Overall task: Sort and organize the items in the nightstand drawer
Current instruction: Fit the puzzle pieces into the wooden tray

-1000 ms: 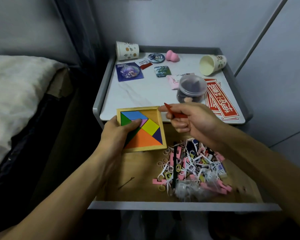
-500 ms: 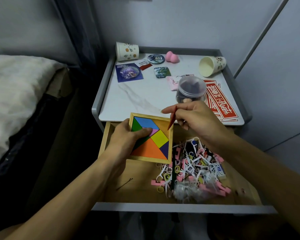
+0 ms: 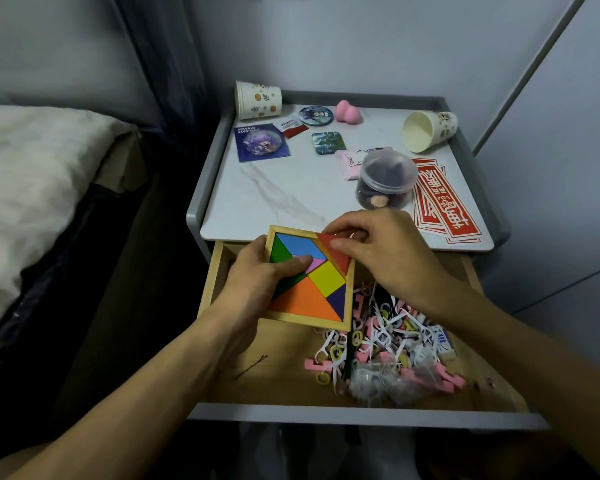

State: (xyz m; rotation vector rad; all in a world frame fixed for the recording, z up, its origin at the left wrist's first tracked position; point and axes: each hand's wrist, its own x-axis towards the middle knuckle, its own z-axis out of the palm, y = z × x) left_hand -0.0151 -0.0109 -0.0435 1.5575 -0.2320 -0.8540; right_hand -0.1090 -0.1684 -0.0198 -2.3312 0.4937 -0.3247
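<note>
Left hand [image 3: 257, 275] grips the wooden tangram tray [image 3: 310, 277] over the open drawer [image 3: 291, 382], thumb on the pieces. Right hand [image 3: 374, 252] pinches the red triangle [image 3: 335, 252] into its far right corner.

blue card [image 3: 261, 143] reading "HONKAI STAR RAIL"
</note>
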